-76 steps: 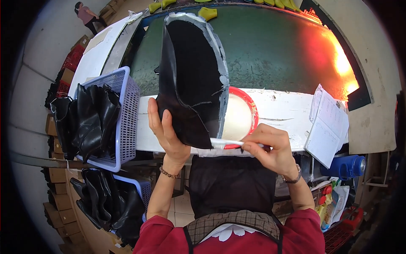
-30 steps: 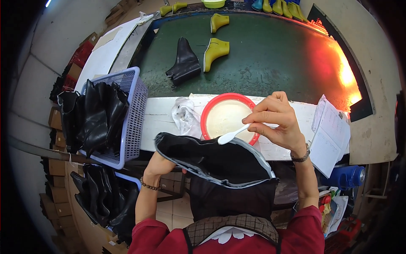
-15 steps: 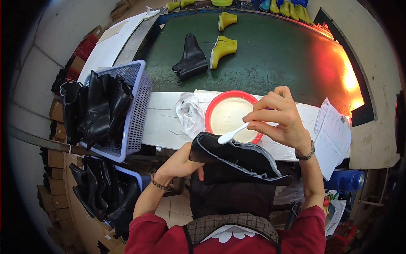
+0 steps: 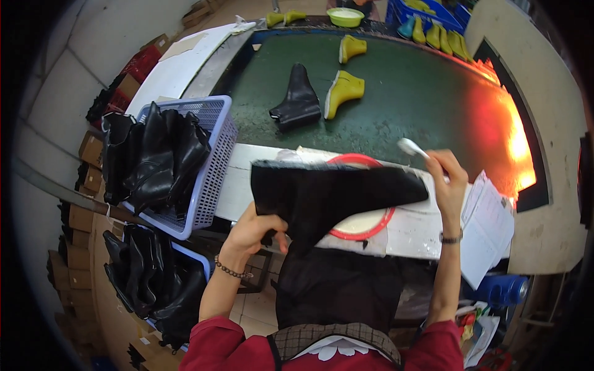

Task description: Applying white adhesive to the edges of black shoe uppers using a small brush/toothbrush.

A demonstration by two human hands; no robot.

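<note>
A: Nearest the body, what do the hands have?

B: The left hand [image 4: 252,230] is clenched on the shaft end of a black boot upper [image 4: 328,196], held sideways just in front of the red-rimmed dish [image 4: 382,226]. The right hand [image 4: 447,185] pinches a white brush [image 4: 409,147], raised just past the upper's toe end, its head clear of the leather.

A: How far along is the work?

B: My guess is midway. The brush is off both the upper and the dish, so this piece looks either coated or about to be. Left of the dish, a lavender basket [image 4: 213,164] holds plenty more black uppers [image 4: 154,154].

A: And beyond the dish?

B: On the green belt [image 4: 402,105], a black boot [image 4: 297,102] stands just beside a yellow last [image 4: 343,93].

A: Anything unclear?

B: The upper hides most of the dish, so its contents can't be judged. Any coating on the black leather is impossible to make out.
</note>
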